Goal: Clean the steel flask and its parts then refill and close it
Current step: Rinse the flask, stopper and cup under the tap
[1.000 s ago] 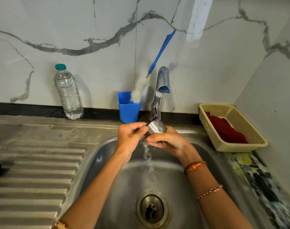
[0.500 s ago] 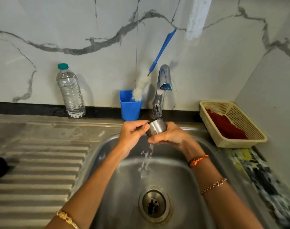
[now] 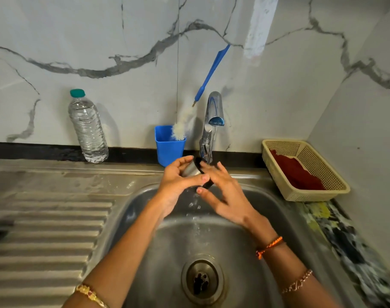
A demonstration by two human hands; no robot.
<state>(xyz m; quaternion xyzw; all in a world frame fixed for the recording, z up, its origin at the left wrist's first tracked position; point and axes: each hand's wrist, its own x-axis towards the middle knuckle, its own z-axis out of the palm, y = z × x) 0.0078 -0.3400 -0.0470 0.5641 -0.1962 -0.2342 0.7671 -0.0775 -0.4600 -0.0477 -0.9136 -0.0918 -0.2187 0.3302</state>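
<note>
A small steel flask cap [image 3: 190, 170] with a black inner rim lies tilted over the sink, just under the tap [image 3: 213, 121]. Its mouth faces right. My left hand [image 3: 178, 182] grips the cap's steel side, thumb across the front. My right hand [image 3: 226, 197] has its fingers spread and mostly straight. They lie against the black rim, with the thumb below it. Water runs from the tap and drips off the cap into the sink basin [image 3: 145, 218]. The flask body is not in view.
A clear water bottle [image 3: 88, 127] stands at the back left. A blue cup [image 3: 169, 145] holds a blue-handled bottle brush [image 3: 209, 72]. At the right, a cream basket [image 3: 323, 174] holds a red cloth [image 3: 294, 172]. The ribbed drainboard [image 3: 45, 230] lies to the left.
The cap has turned from upright to tilted, so its black rim now shows. My right hand has gone from cupping the cap underneath to spread fingers on the rim.
</note>
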